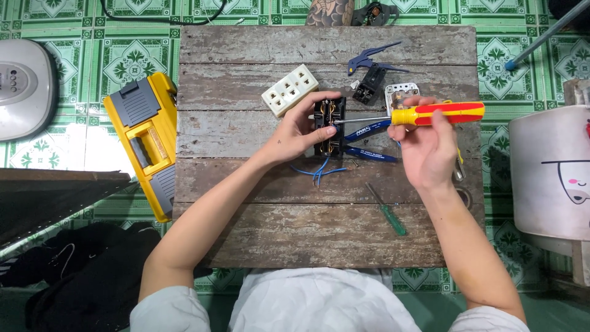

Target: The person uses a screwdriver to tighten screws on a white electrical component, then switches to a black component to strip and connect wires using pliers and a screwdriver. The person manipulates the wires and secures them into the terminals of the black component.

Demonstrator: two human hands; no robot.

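Pale sleeves and a light shirt fill the bottom edge, cut off by the frame. Both forearms reach up over a weathered plank table (246, 233).

Left hand (301, 132): fingers curled around a black socket body (329, 126), thumb on its near side. Socket body stands at the table's middle, long axis running away from the person, brass contacts facing up. Blue wires (319, 172) trail from its near end; where they join is hidden by the hand.

Right hand (427, 144): fingers closed on a screwdriver (418, 115) with a red and yellow handle. Long axis lies left to right, handle to the right, shaft pointing left, tip at the socket body. The exact screw it meets is too small to make out.

Blue-handled pliers (369, 142) lie just under the shaft, partly covered by the right hand. White socket faceplate (290, 90) sits tilted, just beyond the left hand. Green screwdriver (386, 209) lies near the right wrist, angled. Blue crimping tool (369, 60) and a small black part (370, 85) lie at the far side; a white part beside them is perhaps another socket, half hidden by the fingers.

Yellow and grey toolbox (144, 141) rests on the green patterned tile floor, left of the table. White appliance at the left edge and a white tub with a cartoon face at the right are both cut off.
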